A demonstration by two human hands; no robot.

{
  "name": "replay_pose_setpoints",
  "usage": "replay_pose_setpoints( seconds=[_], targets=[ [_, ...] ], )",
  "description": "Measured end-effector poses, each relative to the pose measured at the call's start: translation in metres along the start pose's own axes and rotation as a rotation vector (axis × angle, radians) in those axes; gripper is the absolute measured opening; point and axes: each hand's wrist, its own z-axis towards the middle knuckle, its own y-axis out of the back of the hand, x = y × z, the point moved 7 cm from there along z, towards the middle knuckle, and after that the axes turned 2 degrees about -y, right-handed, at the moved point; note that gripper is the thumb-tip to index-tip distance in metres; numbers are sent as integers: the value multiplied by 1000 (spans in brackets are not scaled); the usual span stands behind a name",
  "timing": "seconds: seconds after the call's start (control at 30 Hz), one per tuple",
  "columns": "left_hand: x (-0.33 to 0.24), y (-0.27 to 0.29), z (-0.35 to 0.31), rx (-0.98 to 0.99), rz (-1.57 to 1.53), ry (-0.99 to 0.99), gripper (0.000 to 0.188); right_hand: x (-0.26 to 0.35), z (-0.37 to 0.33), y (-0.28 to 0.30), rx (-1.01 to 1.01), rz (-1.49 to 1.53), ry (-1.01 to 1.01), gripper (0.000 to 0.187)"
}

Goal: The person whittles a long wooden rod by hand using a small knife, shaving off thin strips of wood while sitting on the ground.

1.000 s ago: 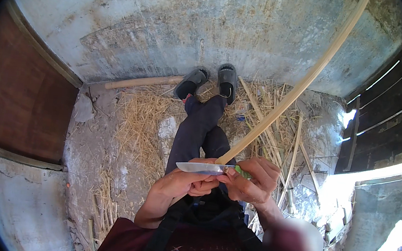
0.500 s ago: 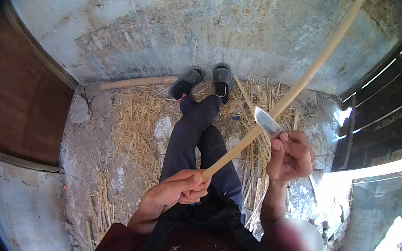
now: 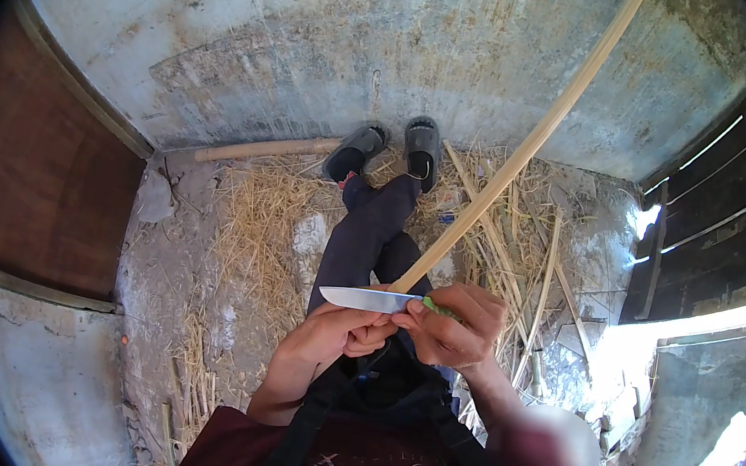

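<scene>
A long pale strip of wood or bamboo (image 3: 521,162) slants up from my lap toward the far right and leaves the top of the view. Its near end sits in my left hand (image 3: 326,336), whose fingers are closed round it. My right hand (image 3: 457,328) grips a knife (image 3: 365,299) by a handle that shows a bit of green. The shiny blade points left and lies across the strip's near end, just over the left hand's fingers. Both hands are close together above my lap.
Loose straw (image 3: 255,220) and split sticks (image 3: 542,298) litter the floor. A round pole (image 3: 267,149) lies along the base of the stained wall (image 3: 302,50), beside my shoes (image 3: 356,152). A brown panel (image 3: 44,168) stands left; dark slats (image 3: 715,217) are on the right.
My right hand has brought the knife down along the strip toward my left hand, and the blade now points left. The strip has turned, showing a flatter, grained face.
</scene>
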Motion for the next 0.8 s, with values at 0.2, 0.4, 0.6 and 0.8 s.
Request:
replay_pose_setpoints(
  seconds=[0.2, 0.4, 0.6, 0.8],
  targets=[
    [-1, -10, -1, 111, -26, -13, 35, 2, 4, 5, -25, -14, 35, 31],
    [2, -7, -5, 99, -17, 22, 37, 3, 9, 11, -68, -41, 53, 30],
    [8, -14, -11, 118, 43, 81, 44, -37, 20, 51, -285, -148, -81, 31],
    [19, 5, -19, 28, 103, 69, 45, -91, 32, 72, -398, -39, -253, 22]
  ],
)
